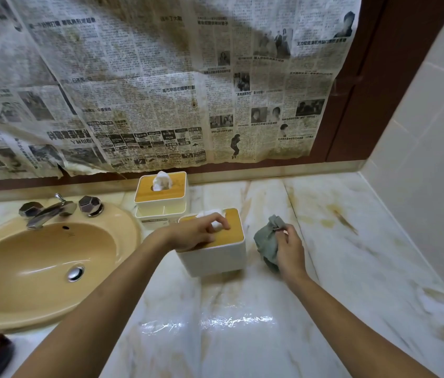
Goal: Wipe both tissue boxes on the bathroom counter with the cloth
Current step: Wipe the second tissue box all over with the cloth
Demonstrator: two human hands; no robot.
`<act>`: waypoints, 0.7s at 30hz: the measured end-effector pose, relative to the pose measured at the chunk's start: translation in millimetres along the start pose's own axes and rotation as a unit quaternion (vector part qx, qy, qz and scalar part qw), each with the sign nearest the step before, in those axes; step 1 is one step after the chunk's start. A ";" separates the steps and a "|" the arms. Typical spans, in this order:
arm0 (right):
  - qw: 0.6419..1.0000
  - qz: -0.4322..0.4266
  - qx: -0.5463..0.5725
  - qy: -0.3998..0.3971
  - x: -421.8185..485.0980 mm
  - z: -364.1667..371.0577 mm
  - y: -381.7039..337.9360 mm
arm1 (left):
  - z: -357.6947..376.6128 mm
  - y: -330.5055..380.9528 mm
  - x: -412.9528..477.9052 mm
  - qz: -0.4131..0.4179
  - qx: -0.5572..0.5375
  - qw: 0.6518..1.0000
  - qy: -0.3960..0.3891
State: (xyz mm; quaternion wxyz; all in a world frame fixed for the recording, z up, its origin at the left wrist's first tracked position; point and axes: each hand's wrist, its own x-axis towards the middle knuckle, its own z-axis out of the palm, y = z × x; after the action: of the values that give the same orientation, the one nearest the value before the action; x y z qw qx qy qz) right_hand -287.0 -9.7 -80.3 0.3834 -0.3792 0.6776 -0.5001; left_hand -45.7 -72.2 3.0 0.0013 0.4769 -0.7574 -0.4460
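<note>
right of the sink point(38, 268), the left hand point(199, 231) curls onto the lid of the near tissue box point(212, 255) while the right hand point(290, 251) grips the bunched cloth point(265, 241) just beside it; a hard swipe could skid that box across the slick counter point(242, 336) into the far tissue box point(160, 192).

The newspaper point(160, 85) carries the headline "高市早苗的圓夢計劃".

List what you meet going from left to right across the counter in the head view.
Sink → far tissue box → near tissue box → cloth, gripped by the right hand. The left hand overlaps the near tissue box, so it is left out.
</note>
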 end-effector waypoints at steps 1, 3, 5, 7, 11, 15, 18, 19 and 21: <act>1.000 -0.010 -0.023 -0.005 -2.5 0.3 1.4 | 3.7 -1.8 0.5 -0.003 0.030 1.000 -0.001; 0.997 -0.033 -0.071 -0.028 -7.5 -0.4 6.0 | 11.0 -7.4 0.6 -0.013 0.073 0.997 0.009; 0.989 -0.063 -0.126 -0.054 -10.8 -2.6 13.6 | 16.6 -13.8 0.5 -0.025 0.095 0.995 0.023; 0.972 -0.108 -0.191 -0.083 -12.6 -4.9 22.3 | 19.5 -16.3 -0.2 -0.035 0.118 0.992 0.023; 0.906 -0.198 -0.340 -0.156 -16.4 -6.6 46.4 | 22.9 -16.7 -1.4 -0.043 0.134 0.990 0.018; 0.848 -0.252 -0.429 -0.185 -23.1 -5.8 67.5 | 22.8 -19.9 -5.3 -0.066 0.146 0.987 0.021; 0.814 -0.296 -0.460 -0.198 -27.9 -5.5 68.9 | 20.0 -20.5 -7.5 -0.072 0.171 0.982 0.022; 0.807 -0.303 -0.466 -0.199 -28.6 -5.5 67.3 | 19.3 -19.6 -7.2 -0.076 0.169 0.983 0.020; 0.795 -0.314 -0.481 -0.194 -29.4 -5.8 67.4 | 19.8 -14.9 -5.0 -0.086 0.167 0.982 0.031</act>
State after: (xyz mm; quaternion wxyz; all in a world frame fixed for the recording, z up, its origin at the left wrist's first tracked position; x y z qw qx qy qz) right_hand -288.7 33.3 -140.2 0.0969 -0.7960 0.5857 -0.1181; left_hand -40.7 -57.5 -16.9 -0.0933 0.5476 -0.7767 -0.2969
